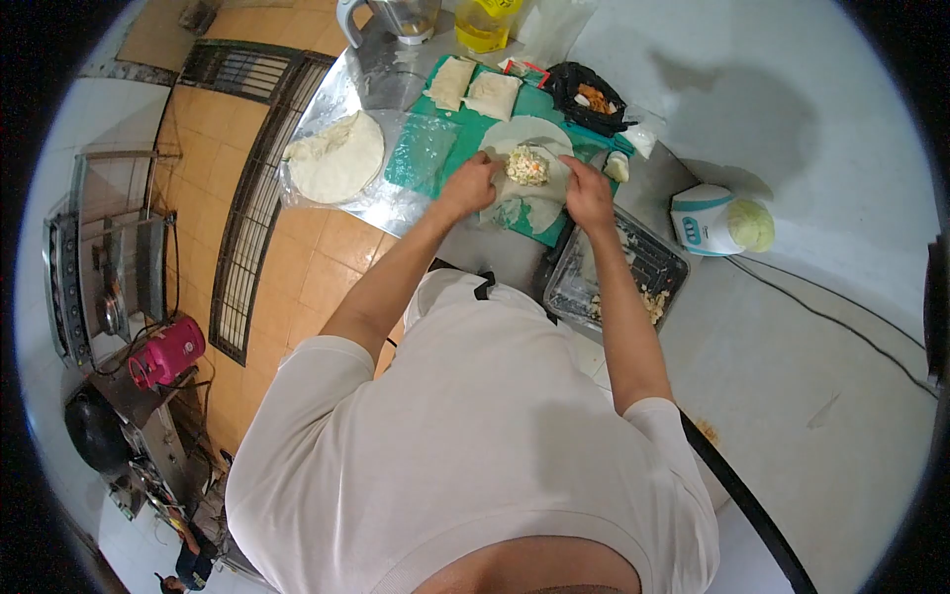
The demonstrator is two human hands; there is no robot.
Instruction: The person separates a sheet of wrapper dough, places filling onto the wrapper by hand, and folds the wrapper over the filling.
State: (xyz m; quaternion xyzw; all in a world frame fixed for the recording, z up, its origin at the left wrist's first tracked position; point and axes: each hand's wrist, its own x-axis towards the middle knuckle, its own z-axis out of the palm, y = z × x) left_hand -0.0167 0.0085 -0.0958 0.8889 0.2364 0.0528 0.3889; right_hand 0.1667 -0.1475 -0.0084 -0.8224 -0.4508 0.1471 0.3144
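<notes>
A thin round pastry wrapper (539,129) lies on a green cutting board (457,158), with a mound of pale chopped filling (526,166) flecked with orange at its middle. My left hand (470,186) pinches the wrapper's left side, close to the filling. On the opposite side, my right hand (591,195) has its fingers closed on the wrapper's right edge. The wrapper's near part looks partly see-through over the green board. Two folded, filled parcels (492,96) rest at the board's far end.
Left of the board, a stack of round wrappers (338,158) sits on plastic. A black bag (588,97) with orange-brown pieces stands behind. A metal tray (648,262) with leftover filling is near my right forearm. A white scale (701,220) holds a cabbage (750,225).
</notes>
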